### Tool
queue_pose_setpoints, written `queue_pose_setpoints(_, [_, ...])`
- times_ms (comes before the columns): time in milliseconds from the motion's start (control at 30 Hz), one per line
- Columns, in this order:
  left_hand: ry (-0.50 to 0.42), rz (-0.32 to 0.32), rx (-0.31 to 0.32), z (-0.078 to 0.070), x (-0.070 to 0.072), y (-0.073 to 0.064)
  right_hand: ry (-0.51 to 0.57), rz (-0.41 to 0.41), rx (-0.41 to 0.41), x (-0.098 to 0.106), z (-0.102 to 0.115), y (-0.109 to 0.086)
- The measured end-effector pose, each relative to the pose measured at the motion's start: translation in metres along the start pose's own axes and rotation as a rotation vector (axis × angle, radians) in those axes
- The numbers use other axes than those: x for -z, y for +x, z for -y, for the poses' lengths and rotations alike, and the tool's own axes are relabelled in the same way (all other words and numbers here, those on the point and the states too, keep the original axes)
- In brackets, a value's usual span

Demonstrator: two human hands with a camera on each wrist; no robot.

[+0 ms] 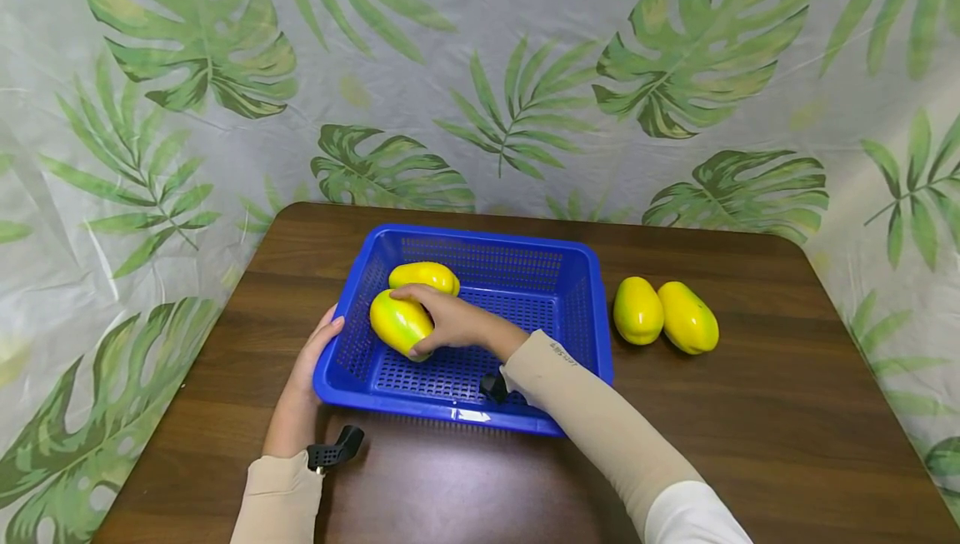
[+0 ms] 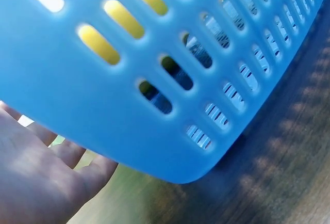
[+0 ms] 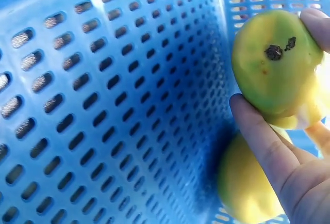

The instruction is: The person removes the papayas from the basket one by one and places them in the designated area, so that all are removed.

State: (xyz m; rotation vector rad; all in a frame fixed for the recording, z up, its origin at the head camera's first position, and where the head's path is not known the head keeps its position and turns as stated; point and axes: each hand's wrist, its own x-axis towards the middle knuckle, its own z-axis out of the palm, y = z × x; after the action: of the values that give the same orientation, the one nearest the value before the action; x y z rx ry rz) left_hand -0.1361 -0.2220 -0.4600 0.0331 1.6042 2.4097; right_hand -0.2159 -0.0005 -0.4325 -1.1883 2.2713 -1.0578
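A yellow-green papaya [image 1: 401, 323] is held in my right hand [image 1: 457, 319], inside the blue plastic basket [image 1: 468, 415]. The right wrist view shows the papaya's green end with a dark scar [image 3: 274, 52], and my thumb and fingers around its sides. Behind it, a second papaya [image 1: 424, 276] lies in the basket near the back left corner. At the basket's left side my left hand [image 1: 309, 356] grips the rim, its fingertips hooked over the edge. In the left wrist view the perforated wall [image 2: 103, 115] hides those fingertips, and yellow shows through its slots.
Two more papayas [image 1: 638, 311] [image 1: 688, 317] lie side by side on the brown wooden table [image 1: 765, 411], right of the basket. A leaf-patterned cloth [image 1: 525, 69] hangs behind the table. A black wrist camera [image 1: 492, 386] reaches over the basket's front wall.
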Motion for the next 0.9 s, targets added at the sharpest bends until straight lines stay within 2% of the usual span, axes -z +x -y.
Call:
queue_pose_setpoints(333, [0.017,-0.005,0.013,-0.001,-0.001,0.0,0.03,-0.041,0.002,0.009,0.007,-0.001])
queue_pose_setpoints(500, [0.019,0.005,-0.009,0.0,-0.001,0.0,0.045,-0.062,-0.007,0.014,0.011,-0.003])
queue_pose_setpoints(667, [0.027,0.002,-0.012,0.001,-0.001,-0.001,0.055,-0.089,0.018,0.018,0.013,-0.004])
queue_pose_setpoints(900, [0.028,-0.01,-0.003,0.001,-0.001,0.0,0.137,-0.112,0.04,0.022,0.017,-0.006])
